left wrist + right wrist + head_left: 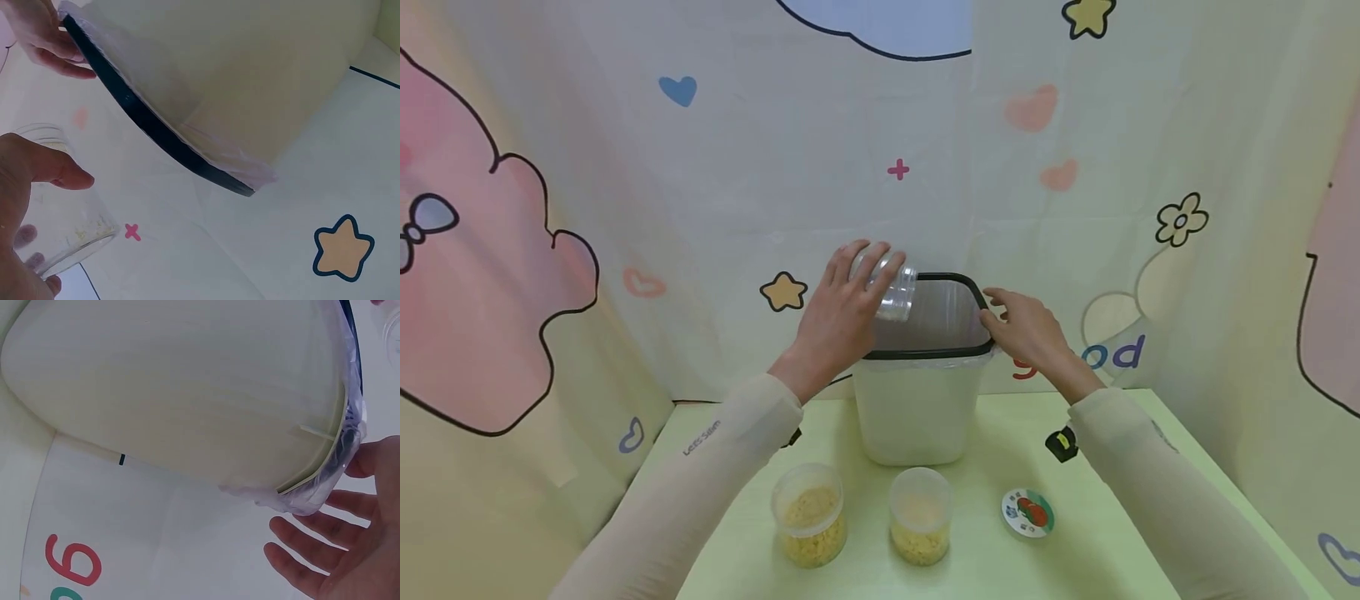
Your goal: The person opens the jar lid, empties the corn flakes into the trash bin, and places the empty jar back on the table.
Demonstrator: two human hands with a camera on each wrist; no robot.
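My left hand (pixel 842 312) grips a clear jar (pixel 897 296) tipped on its side over the mouth of a white trash bin (pixel 917 408). A few pale crumbs cling inside near the jar's base in the left wrist view, where the thumb and fingertips wrap round its wall. The bin has a black rim (pixel 928 354) and a thin clear liner (pixel 340 459) folded over its edge. At the bin's right rim is my right hand (pixel 1026 325), its fingers loosely extended and spread, the thumb right at the liner-covered corner (pixel 356 447).
Two clear tubs, a left one (pixel 808 517) and a middle one (pixel 920 517), hold yellowish bits in front of the bin. A round lid with a tomato picture (pixel 1027 512) lies to their right on the pale green table (pixel 985 575). A printed curtain (pixel 775 167) hangs behind.
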